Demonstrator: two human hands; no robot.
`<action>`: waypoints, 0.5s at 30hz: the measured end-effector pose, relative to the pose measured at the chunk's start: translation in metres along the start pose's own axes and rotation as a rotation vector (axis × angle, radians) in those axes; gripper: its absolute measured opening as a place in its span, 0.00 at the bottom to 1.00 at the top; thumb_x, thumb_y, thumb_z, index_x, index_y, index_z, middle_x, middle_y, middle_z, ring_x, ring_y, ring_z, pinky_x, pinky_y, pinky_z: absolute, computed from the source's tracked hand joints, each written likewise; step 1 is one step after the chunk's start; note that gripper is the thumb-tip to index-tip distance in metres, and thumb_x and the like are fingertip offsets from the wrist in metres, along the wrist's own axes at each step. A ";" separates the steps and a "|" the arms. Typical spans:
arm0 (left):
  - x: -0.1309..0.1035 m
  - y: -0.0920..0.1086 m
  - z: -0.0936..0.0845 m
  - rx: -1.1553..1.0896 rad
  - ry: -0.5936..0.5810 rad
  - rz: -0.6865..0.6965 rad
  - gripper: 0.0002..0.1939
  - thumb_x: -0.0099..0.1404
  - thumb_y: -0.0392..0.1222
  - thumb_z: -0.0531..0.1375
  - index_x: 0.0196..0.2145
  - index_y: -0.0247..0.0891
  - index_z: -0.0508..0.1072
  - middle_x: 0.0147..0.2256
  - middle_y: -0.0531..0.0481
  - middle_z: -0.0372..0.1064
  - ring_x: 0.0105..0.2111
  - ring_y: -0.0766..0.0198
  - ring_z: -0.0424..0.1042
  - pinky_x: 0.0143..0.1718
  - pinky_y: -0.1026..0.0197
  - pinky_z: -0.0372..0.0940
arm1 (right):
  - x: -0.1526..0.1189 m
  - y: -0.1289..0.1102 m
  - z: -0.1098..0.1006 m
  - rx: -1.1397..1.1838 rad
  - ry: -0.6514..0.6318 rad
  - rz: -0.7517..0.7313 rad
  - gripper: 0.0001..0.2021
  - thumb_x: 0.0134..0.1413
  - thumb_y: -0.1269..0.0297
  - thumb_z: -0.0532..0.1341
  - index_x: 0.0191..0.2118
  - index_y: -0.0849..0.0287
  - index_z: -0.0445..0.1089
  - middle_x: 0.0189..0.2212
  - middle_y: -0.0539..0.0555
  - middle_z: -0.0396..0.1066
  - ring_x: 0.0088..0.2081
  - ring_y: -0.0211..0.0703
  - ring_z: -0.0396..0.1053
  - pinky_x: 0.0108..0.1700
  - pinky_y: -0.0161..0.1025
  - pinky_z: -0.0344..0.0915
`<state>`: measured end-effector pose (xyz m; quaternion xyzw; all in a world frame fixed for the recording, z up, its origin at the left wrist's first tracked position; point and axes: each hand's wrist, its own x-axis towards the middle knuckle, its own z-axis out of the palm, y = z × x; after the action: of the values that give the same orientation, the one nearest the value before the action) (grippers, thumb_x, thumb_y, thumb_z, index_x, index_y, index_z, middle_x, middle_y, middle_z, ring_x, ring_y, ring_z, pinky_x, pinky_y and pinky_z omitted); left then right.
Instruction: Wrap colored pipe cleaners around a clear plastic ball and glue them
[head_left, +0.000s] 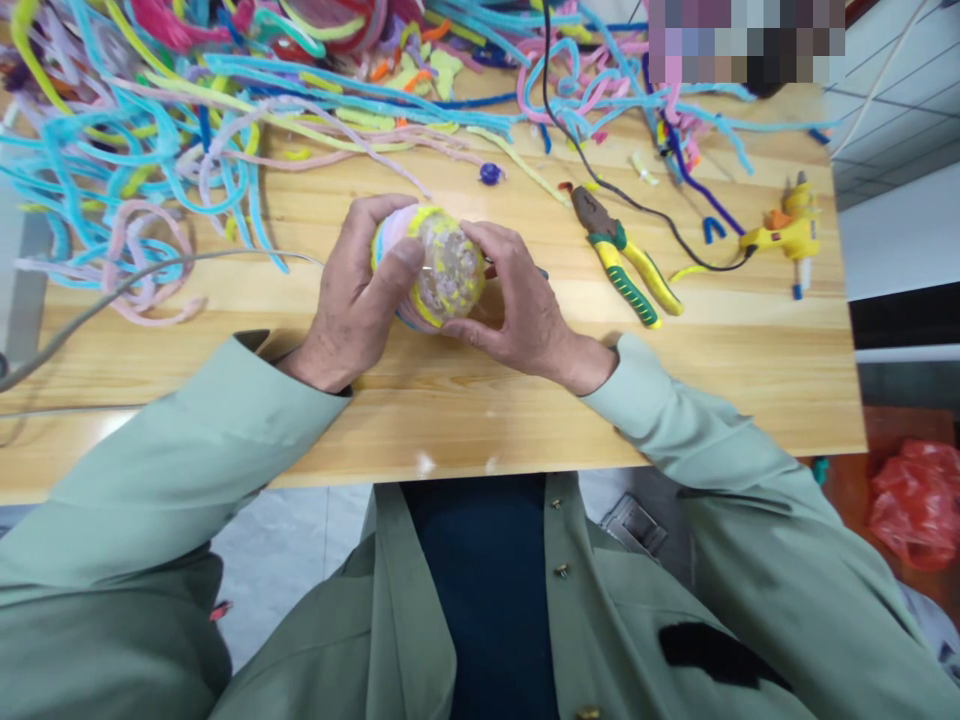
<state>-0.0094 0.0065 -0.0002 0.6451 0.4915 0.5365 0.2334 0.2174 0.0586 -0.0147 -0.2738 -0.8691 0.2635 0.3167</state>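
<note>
- Green jacket sleeves (187, 430) reach in over the near edge of the wooden surface (480, 420), the forearms seeming to brace there and steady the hands.
- Between the left hand (349, 295) and the right hand (529, 305) sits the wrapped ball (448, 270), banded in pastel and yellow, its mottled end turned toward the right.
- Left fingers curl around the banded side, thumb pressed across its top; this probably stops it rolling.
- Right fingers close lightly on the mottled end, index at its far rim and thumb at its near rim, perhaps to spare the middle from pressure.
- Pliers (609, 240) and a yellow glue gun (787, 235) lie right of the hands, likely for easy reach.
- Fuzzy chenille stems (360, 82) heap beyond, leaving working room nearer the body.
</note>
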 end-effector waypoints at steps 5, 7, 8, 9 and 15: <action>0.000 -0.002 0.000 -0.023 0.006 0.000 0.22 0.78 0.67 0.59 0.59 0.54 0.77 0.53 0.47 0.78 0.53 0.49 0.77 0.58 0.42 0.73 | 0.000 0.001 0.000 0.018 0.036 -0.050 0.44 0.65 0.31 0.65 0.77 0.48 0.55 0.73 0.60 0.66 0.74 0.62 0.63 0.71 0.63 0.73; 0.000 -0.002 0.001 -0.020 0.004 0.003 0.22 0.78 0.67 0.59 0.59 0.54 0.77 0.53 0.47 0.78 0.52 0.49 0.77 0.57 0.42 0.73 | 0.000 0.004 0.002 0.026 0.077 -0.110 0.44 0.66 0.30 0.62 0.76 0.50 0.55 0.72 0.62 0.67 0.73 0.62 0.64 0.70 0.63 0.73; 0.000 -0.002 0.001 -0.017 0.007 0.007 0.23 0.78 0.67 0.59 0.59 0.54 0.77 0.53 0.47 0.78 0.52 0.50 0.77 0.57 0.43 0.74 | -0.001 0.005 0.003 0.025 0.085 -0.123 0.44 0.66 0.30 0.62 0.76 0.51 0.55 0.71 0.63 0.67 0.73 0.62 0.65 0.69 0.63 0.74; 0.000 -0.002 0.001 -0.015 0.007 0.008 0.23 0.79 0.67 0.59 0.59 0.53 0.77 0.52 0.47 0.78 0.52 0.50 0.77 0.56 0.43 0.74 | -0.001 0.005 0.003 0.027 0.082 -0.119 0.44 0.66 0.30 0.63 0.76 0.51 0.55 0.71 0.64 0.67 0.73 0.62 0.65 0.69 0.63 0.74; 0.000 0.000 0.000 -0.004 -0.003 -0.004 0.23 0.78 0.68 0.59 0.59 0.54 0.77 0.53 0.46 0.77 0.54 0.47 0.77 0.59 0.39 0.73 | -0.001 0.002 0.002 0.006 0.033 -0.032 0.45 0.63 0.32 0.67 0.77 0.46 0.54 0.73 0.60 0.66 0.73 0.64 0.64 0.68 0.63 0.75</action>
<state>-0.0098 0.0065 -0.0006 0.6443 0.4913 0.5362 0.2365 0.2171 0.0592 -0.0178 -0.2633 -0.8671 0.2567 0.3359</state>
